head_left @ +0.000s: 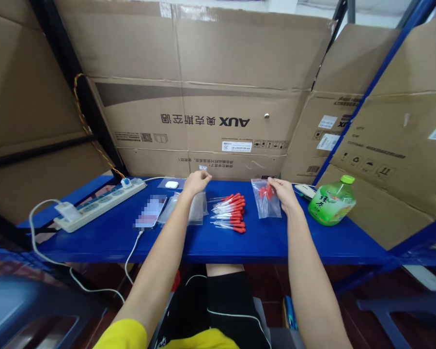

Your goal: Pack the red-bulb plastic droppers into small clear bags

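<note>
My right hand (283, 193) grips the top corner of a clear plastic bag (271, 209). Red-ended pieces (266, 192) show inside the bag. My left hand (197, 183) is closed in a pinch above the back of the table; whatever it may hold is too small to make out. A small blue-and-white label (202, 167) shows just above its fingertips, and I cannot tell if they touch. Between my hands lies a pile of clear droppers with red bulbs (232, 211), bulbs toward the right. Flat clear bags (196, 211) lie partly behind my left forearm.
On the blue table (257, 242), a phone (150, 212) and a white earbud case (172, 184) lie left, beside a power strip (101, 206) with cables. A green drink bottle (332, 201) stands right, near a white object (305, 190). Cardboard walls (203, 97) enclose the back and sides.
</note>
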Tool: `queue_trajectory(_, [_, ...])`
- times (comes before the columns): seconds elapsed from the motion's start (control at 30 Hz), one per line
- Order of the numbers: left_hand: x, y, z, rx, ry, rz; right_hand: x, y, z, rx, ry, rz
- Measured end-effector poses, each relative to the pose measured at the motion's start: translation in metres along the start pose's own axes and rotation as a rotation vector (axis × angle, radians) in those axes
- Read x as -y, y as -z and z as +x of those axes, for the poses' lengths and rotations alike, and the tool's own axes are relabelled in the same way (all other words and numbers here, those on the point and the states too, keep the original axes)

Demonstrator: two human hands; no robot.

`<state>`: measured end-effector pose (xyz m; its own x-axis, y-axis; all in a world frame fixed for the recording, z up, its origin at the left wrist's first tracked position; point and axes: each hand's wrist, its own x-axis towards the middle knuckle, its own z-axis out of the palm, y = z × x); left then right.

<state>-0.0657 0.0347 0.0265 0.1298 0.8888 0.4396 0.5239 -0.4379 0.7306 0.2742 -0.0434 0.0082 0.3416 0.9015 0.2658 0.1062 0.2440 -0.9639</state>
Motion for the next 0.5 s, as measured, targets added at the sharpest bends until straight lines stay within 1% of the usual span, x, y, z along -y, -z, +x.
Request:
queue_trajectory(0.1, [0.027,0.017,-0.004,-0.008,0.104,0.26,-0.021,0.024,0.016,-0.026,-0.068,-0.284])
queue_trajectory(0.13, [0.032,0.023,-0.008,0.032,0.155,0.332,-0.026,0.028,0.02,-0.024,-0.09,-0.394])
queue_trajectory(0.2, [0.035,0.035,-0.015,0.114,0.286,0.437,-0.033,0.031,0.024,-0.058,-0.122,-0.63])
queue_trajectory(0.23, [0.035,0.04,-0.019,0.125,0.335,0.483,-0.033,0.03,0.024,-0.096,-0.127,-0.737])
queue_trajectory(0.27, [0.033,0.045,-0.022,0.111,0.383,0.535,-0.032,0.027,0.024,-0.151,-0.117,-0.824])
queue_trajectory(0.33, [0.029,0.051,-0.026,0.097,0.487,0.613,-0.027,0.014,0.022,-0.291,-0.045,-0.909])
queue_trajectory(0.4, [0.027,0.052,-0.028,0.129,0.561,0.629,-0.017,-0.005,0.019,-0.369,0.123,-0.876])
queue_trajectory(0.43, [0.027,0.05,-0.028,0.158,0.586,0.621,-0.012,-0.016,0.018,-0.358,0.222,-0.824])
queue_trajectory(0.5, [0.032,0.045,-0.029,0.207,0.582,0.594,-0.004,-0.04,0.016,-0.284,0.38,-0.663])
